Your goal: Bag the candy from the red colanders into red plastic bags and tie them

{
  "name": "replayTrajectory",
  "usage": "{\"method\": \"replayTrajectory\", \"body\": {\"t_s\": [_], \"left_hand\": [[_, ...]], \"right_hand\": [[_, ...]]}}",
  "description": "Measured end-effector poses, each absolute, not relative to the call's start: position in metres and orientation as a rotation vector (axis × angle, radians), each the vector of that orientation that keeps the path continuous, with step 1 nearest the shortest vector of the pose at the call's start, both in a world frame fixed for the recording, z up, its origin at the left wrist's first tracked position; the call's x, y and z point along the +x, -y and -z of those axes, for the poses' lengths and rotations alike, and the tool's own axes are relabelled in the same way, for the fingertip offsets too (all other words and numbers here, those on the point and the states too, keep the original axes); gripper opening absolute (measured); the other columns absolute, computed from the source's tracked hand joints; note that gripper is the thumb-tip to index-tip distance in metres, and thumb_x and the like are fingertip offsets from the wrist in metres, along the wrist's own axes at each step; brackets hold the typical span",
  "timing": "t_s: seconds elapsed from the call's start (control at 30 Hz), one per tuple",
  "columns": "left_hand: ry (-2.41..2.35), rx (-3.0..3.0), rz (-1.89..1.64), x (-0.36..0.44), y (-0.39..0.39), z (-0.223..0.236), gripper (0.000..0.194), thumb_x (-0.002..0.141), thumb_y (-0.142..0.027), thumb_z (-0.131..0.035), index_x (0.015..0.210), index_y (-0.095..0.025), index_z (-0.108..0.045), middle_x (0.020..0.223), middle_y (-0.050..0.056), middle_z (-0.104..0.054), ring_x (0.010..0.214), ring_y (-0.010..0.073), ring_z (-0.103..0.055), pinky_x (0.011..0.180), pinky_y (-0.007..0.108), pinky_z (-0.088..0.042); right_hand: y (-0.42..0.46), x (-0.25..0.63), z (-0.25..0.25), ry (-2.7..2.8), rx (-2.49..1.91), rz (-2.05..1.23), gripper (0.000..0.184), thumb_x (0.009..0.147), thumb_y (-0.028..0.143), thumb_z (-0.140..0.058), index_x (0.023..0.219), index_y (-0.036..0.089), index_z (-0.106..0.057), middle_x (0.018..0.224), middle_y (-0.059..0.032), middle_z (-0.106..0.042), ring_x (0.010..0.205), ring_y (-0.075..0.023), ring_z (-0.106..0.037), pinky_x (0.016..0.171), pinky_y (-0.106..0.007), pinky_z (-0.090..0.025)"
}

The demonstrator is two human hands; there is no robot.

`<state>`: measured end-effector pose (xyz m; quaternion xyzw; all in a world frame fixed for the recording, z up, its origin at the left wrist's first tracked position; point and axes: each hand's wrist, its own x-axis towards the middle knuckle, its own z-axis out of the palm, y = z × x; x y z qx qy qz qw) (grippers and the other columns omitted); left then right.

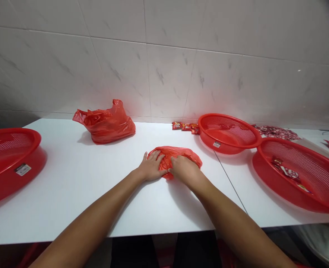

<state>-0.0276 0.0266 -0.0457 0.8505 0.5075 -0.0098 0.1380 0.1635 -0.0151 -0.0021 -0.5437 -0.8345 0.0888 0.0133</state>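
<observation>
A thin red plastic bag [181, 150] lies crumpled on the white table in front of me. My left hand [152, 166] rests on the bag's left side with its fingers spread. Over the bag's middle, my right hand [184, 169] is closed with its fingers curled down, pinching the red plastic. The tips of the right fingers are partly hidden by the hand itself. Behind and to the left stands a second red plastic bag [111, 128], bulging, its top loosely gathered.
Red plastic baskets stand at the left edge [27, 152], back right [222, 147] and far right [278, 190]; the far-right one holds a few small packets [290, 173]. Small red packets [185, 126] lie by the wall. Patterned red-white material [278, 132] sits behind the baskets. A tiled wall [170, 82] closes off the back.
</observation>
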Motion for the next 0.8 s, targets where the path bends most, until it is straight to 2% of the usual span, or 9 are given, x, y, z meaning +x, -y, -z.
{"method": "replayTrajectory", "body": {"t_s": [0.1, 0.2, 0.23, 0.3, 0.37, 0.5, 0.57, 0.7, 0.8], "left_hand": [[-1.425, 2.485, 0.020, -0.032, -0.025, 0.044, 0.090, 0.097, -0.072, -0.041, 0.167, -0.017, -0.033, 0.177, 0.017, -0.020, 0.166, 0.0350, -0.013, 0.131, 0.066, 0.005], [-1.344, 2.530, -0.010, -0.039, -0.024, 0.042, 0.089, 0.092, -0.065, -0.056, 0.166, -0.021, -0.036, 0.176, 0.016, -0.026, 0.165, 0.0334, -0.018, 0.133, 0.062, 0.003], [-1.305, 2.543, -0.021, -0.043, -0.024, 0.041, 0.088, 0.090, -0.062, -0.060, 0.165, -0.023, -0.037, 0.175, 0.015, -0.029, 0.164, 0.0328, -0.021, 0.134, 0.061, 0.001], [-1.231, 2.550, -0.051, -0.050, -0.023, 0.039, 0.087, 0.087, -0.056, -0.066, 0.165, -0.026, -0.038, 0.175, 0.013, -0.030, 0.163, 0.0324, -0.025, 0.135, 0.059, -0.004], [-1.177, 2.532, -0.086, -0.057, -0.022, 0.037, 0.087, 0.085, -0.053, -0.070, 0.163, -0.030, -0.040, 0.175, 0.010, -0.030, 0.161, 0.0346, -0.027, 0.135, 0.059, -0.009], [-1.120, 2.514, -0.155, -0.063, -0.021, 0.035, 0.086, 0.080, -0.049, -0.077, 0.159, -0.034, -0.046, 0.174, 0.007, -0.031, 0.159, 0.0394, -0.030, 0.134, 0.061, -0.013], [-1.118, 2.508, -0.199, -0.064, -0.022, 0.035, 0.090, 0.078, -0.048, -0.079, 0.160, -0.033, -0.046, 0.174, 0.007, -0.030, 0.158, 0.0395, -0.031, 0.134, 0.060, -0.018], [-1.146, 2.474, -0.243, -0.062, -0.025, 0.035, 0.095, 0.075, -0.046, -0.082, 0.161, -0.033, -0.045, 0.174, 0.006, -0.029, 0.157, 0.0395, -0.031, 0.132, 0.055, -0.028], [-1.161, 2.473, -0.215, -0.063, -0.026, 0.036, 0.095, 0.075, -0.047, -0.081, 0.162, -0.032, -0.045, 0.175, 0.006, -0.029, 0.159, 0.0403, -0.028, 0.133, 0.056, -0.026]], "right_hand": [[0.031, 0.164, -0.009, 2.679, -1.511, -0.138, 0.036, 0.103, 0.016, -0.044, 0.113, 0.018, -0.079, 0.114, -0.0126, -0.076, 0.111, -0.0288, -0.068, 0.103, -0.044, -0.051], [0.022, 0.188, -0.010, 2.672, -1.581, 0.015, 0.029, 0.101, 0.026, -0.055, 0.116, 0.018, -0.079, 0.136, -0.0176, -0.068, 0.142, -0.0413, -0.048, 0.119, -0.063, -0.033], [0.017, 0.201, -0.007, 2.635, -1.682, 0.029, 0.034, 0.098, 0.033, -0.063, 0.125, 0.018, -0.077, 0.148, -0.0195, -0.061, 0.149, -0.0469, -0.039, 0.120, -0.070, -0.027], [0.005, 0.231, 0.004, 2.548, -1.884, -0.086, 0.067, 0.089, 0.054, -0.075, 0.149, 0.026, -0.063, 0.168, -0.0180, -0.039, 0.155, -0.0536, -0.026, 0.119, -0.077, -0.020], [-0.004, 0.258, 0.020, 2.490, -1.976, -0.339, 0.093, 0.084, 0.073, -0.072, 0.164, 0.037, -0.043, 0.178, -0.0113, -0.018, 0.160, -0.0528, -0.016, 0.121, -0.078, -0.014], [-0.012, 0.287, 0.051, 2.489, -1.940, -0.599, 0.101, 0.086, 0.089, -0.054, 0.170, 0.045, -0.021, 0.180, -0.0005, 0.008, 0.164, -0.0433, 0.008, 0.127, -0.071, 0.001], [-0.013, 0.287, 0.059, 2.485, -1.932, -0.588, 0.103, 0.084, 0.092, -0.052, 0.170, 0.046, -0.019, 0.179, 0.0011, 0.012, 0.163, -0.0422, 0.013, 0.126, -0.070, 0.007], [-0.015, 0.283, 0.061, 2.448, -1.923, -0.602, 0.105, 0.081, 0.092, -0.055, 0.169, 0.044, -0.023, 0.179, 0.0001, 0.009, 0.164, -0.0406, 0.015, 0.125, -0.069, 0.011], [-0.017, 0.293, 0.058, 2.367, -1.821, -0.703, 0.105, 0.075, 0.088, -0.068, 0.165, 0.043, -0.038, 0.180, -0.0014, 0.002, 0.164, -0.0406, 0.013, 0.124, -0.068, 0.015]]}}
